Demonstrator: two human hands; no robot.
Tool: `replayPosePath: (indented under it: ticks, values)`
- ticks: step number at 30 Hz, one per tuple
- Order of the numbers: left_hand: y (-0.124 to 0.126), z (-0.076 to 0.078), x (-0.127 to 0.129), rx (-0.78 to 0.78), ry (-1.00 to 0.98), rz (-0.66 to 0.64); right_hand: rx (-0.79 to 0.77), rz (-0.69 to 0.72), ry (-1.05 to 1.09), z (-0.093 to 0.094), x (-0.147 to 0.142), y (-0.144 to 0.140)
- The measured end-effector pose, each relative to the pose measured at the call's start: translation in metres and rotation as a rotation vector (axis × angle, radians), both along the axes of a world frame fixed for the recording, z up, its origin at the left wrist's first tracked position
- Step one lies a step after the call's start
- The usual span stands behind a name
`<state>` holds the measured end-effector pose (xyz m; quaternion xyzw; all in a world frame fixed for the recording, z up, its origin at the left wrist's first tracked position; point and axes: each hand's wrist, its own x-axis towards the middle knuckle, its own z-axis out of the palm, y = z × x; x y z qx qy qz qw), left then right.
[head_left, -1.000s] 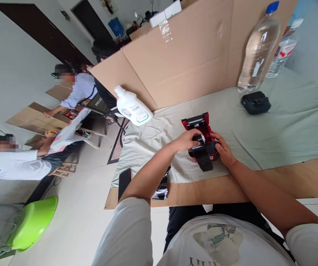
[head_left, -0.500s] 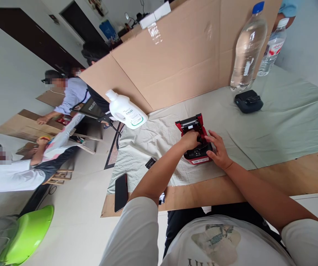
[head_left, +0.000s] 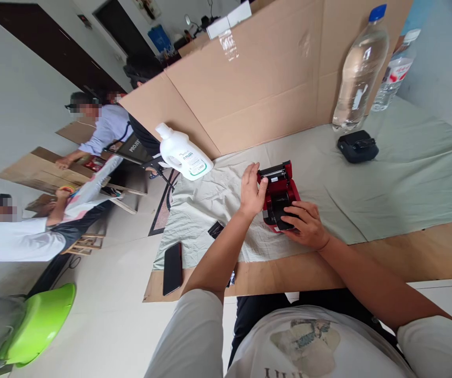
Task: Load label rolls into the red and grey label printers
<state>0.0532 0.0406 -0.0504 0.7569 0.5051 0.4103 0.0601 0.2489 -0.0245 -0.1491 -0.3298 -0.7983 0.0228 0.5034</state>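
A small red and black label printer point(head_left: 283, 205) lies on the cloth in front of me, its lid point(head_left: 276, 172) tipped back. My left hand point(head_left: 253, 190) is at the lid's left side, fingers stretched out and the thumb against its edge. Over the printer's near right part lies my right hand point(head_left: 306, 226), fingers bent onto the top and the thumb low at the front, gripping the body. Inside, the dark roll bay is visible; part of the front is covered by my right fingers.
On the cloth are a white jug point(head_left: 186, 157), a black case point(head_left: 357, 146), a small black item point(head_left: 216, 229) and a phone point(head_left: 172, 269). Two water bottles, a large one point(head_left: 361, 73) and a smaller one point(head_left: 395, 73), stand by the cardboard wall point(head_left: 265, 79). Other people sit at left.
My left hand has come out of the printer to the lid's left side. My right hand has shifted from the right side onto the near part. The view has moved slightly.
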Motion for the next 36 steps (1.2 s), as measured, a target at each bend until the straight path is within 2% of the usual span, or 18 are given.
replayPosePath:
  ticks: [3,7,10,13,17,22,28,33,36]
  values:
    - [-0.009,-0.008,0.000,-0.030,-0.009,-0.025,0.025,-0.032,-0.017,-0.001,0.000,-0.001]
    - [-0.044,-0.023,0.003,-0.016,-0.036,-0.048,0.064,-0.059,0.006,-0.002,0.000,-0.001]
    - [-0.066,-0.040,0.008,0.010,-0.034,-0.059,-0.010,-0.029,0.046,-0.003,-0.001,-0.001]
    - [-0.076,-0.057,0.014,0.032,-0.054,0.002,-0.072,-0.027,0.093,-0.002,-0.002,0.002]
    - [-0.075,-0.072,0.023,0.080,-0.124,0.097,-0.018,-0.079,0.132,0.000,-0.001,0.008]
    - [-0.071,-0.078,0.026,0.203,-0.184,0.085,-0.022,-0.167,0.044,0.003,0.001,0.010]
    - [-0.069,-0.082,0.024,0.225,-0.191,0.096,-0.002,-0.218,0.005,0.003,0.003,0.012]
    - [-0.070,-0.082,0.027,0.212,-0.251,0.063,-0.037,-0.139,0.049,0.003,0.004,0.012]
    - [-0.074,-0.084,0.027,0.116,-0.394,0.072,-0.103,-0.071,0.171,0.001,0.007,0.013]
